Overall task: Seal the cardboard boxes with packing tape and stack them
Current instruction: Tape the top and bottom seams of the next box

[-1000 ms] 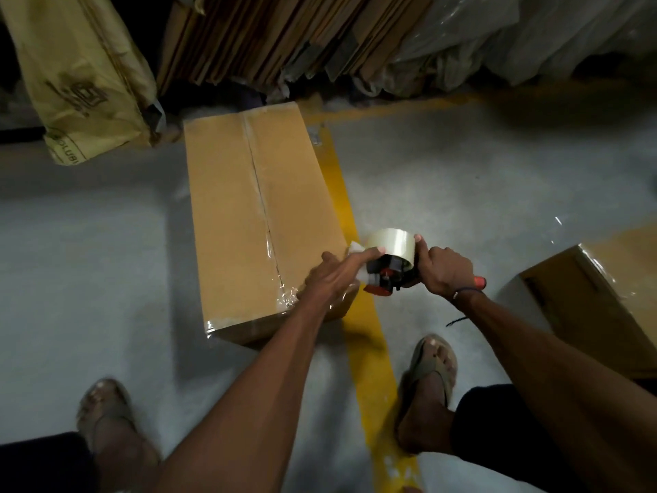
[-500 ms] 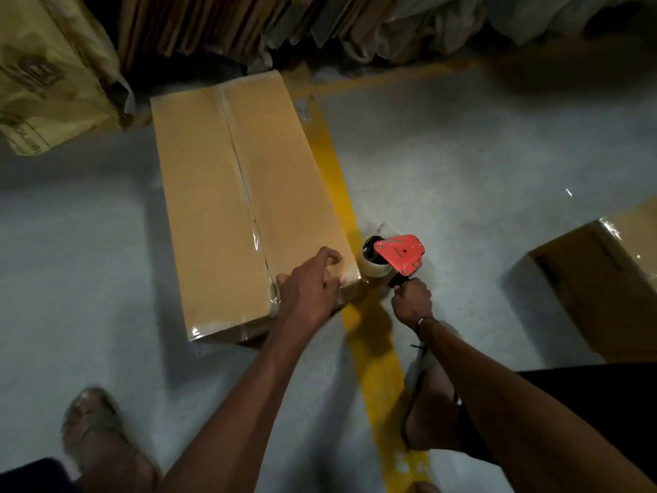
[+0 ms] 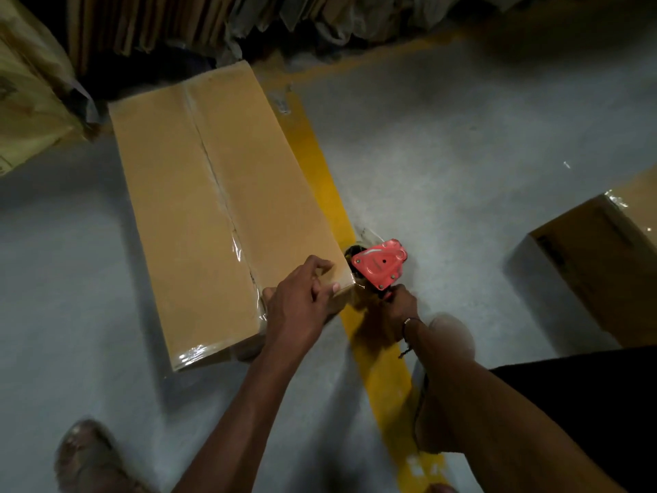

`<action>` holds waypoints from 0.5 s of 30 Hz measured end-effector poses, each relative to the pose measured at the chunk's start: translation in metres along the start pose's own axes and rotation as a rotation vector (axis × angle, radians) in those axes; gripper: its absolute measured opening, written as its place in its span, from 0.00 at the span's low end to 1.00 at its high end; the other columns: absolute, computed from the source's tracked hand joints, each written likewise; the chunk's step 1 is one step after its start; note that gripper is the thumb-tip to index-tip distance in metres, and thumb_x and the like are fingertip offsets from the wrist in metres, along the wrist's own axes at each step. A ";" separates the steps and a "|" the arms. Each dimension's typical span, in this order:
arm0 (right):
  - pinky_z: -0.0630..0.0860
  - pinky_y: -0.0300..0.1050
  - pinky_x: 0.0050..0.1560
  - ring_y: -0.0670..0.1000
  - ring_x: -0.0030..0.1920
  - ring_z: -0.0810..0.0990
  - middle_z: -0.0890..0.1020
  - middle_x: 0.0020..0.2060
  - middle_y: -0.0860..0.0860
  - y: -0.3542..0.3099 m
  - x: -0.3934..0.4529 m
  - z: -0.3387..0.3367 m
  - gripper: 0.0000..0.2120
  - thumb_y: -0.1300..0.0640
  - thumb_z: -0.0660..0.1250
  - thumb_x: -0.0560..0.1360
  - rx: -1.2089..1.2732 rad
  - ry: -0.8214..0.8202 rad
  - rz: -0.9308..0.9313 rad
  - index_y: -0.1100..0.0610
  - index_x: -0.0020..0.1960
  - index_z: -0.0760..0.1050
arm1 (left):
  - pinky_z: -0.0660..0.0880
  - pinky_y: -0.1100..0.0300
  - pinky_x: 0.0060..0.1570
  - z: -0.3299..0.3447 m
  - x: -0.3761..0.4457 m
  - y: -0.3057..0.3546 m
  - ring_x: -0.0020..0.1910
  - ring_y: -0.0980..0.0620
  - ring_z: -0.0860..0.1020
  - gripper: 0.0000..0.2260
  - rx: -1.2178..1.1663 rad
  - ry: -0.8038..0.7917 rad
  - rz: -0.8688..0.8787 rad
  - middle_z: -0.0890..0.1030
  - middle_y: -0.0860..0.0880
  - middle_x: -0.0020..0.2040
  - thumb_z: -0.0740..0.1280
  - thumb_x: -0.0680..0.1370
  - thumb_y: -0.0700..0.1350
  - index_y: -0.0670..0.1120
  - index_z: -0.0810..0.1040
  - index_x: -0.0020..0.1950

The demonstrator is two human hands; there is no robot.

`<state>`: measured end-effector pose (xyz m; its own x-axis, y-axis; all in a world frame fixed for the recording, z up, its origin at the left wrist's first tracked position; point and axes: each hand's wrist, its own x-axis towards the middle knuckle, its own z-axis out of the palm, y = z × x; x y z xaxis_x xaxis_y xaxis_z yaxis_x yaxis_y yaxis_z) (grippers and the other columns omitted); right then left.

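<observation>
Landmark: long cardboard box (image 3: 213, 208) on grey floor (image 3: 444, 154).
- Right of box: open floor out to second box (image 3: 601, 265); wide passage between.
- Box's near right corner: crowded by left hand (image 3: 302, 304) on top, red tape dispenser (image 3: 380, 263) just beside.
- Beyond box: flattened cardboard stack (image 3: 142, 23) close behind.
- Left of box: open floor; yellow bag (image 3: 28, 94) near far corner.

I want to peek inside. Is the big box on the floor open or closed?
Closed. The big box has both top flaps flat, with shiny tape along the middle seam.
</observation>
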<state>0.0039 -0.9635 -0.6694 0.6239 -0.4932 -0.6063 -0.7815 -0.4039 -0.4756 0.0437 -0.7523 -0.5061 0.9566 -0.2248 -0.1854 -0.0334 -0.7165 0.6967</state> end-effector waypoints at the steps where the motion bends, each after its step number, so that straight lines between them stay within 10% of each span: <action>1: 0.69 0.51 0.51 0.66 0.59 0.77 0.79 0.57 0.65 -0.003 -0.001 -0.003 0.12 0.57 0.69 0.77 0.000 0.003 0.053 0.63 0.55 0.72 | 0.65 0.51 0.50 0.000 0.000 0.000 0.44 0.56 0.77 0.09 -0.006 -0.005 -0.008 0.78 0.57 0.39 0.70 0.79 0.53 0.60 0.76 0.59; 6: 0.75 0.50 0.50 0.64 0.54 0.80 0.79 0.55 0.59 -0.031 -0.038 -0.024 0.17 0.52 0.70 0.75 0.364 0.239 0.075 0.59 0.60 0.74 | 0.60 0.53 0.46 0.001 0.003 0.003 0.43 0.57 0.77 0.09 -0.011 -0.031 -0.034 0.79 0.55 0.39 0.70 0.79 0.52 0.59 0.77 0.58; 11: 0.73 0.43 0.36 0.49 0.34 0.76 0.78 0.37 0.54 -0.073 -0.080 -0.025 0.20 0.38 0.67 0.79 1.075 -0.334 0.103 0.55 0.54 0.78 | 0.73 0.50 0.50 0.000 0.007 0.002 0.47 0.50 0.81 0.09 -0.039 -0.063 -0.077 0.80 0.56 0.41 0.73 0.78 0.50 0.58 0.78 0.57; 15: 0.72 0.41 0.36 0.49 0.34 0.73 0.75 0.32 0.51 -0.087 -0.096 -0.017 0.14 0.47 0.67 0.81 1.115 -0.373 0.003 0.52 0.40 0.74 | 0.79 0.49 0.51 -0.001 0.010 0.000 0.42 0.49 0.81 0.11 -0.101 -0.090 -0.084 0.79 0.56 0.37 0.75 0.75 0.50 0.61 0.78 0.53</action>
<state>0.0121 -0.8942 -0.5593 0.7251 -0.1619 -0.6694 -0.4753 0.5858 -0.6565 0.0532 -0.7539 -0.5071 0.9248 -0.2288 -0.3039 0.0789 -0.6661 0.7417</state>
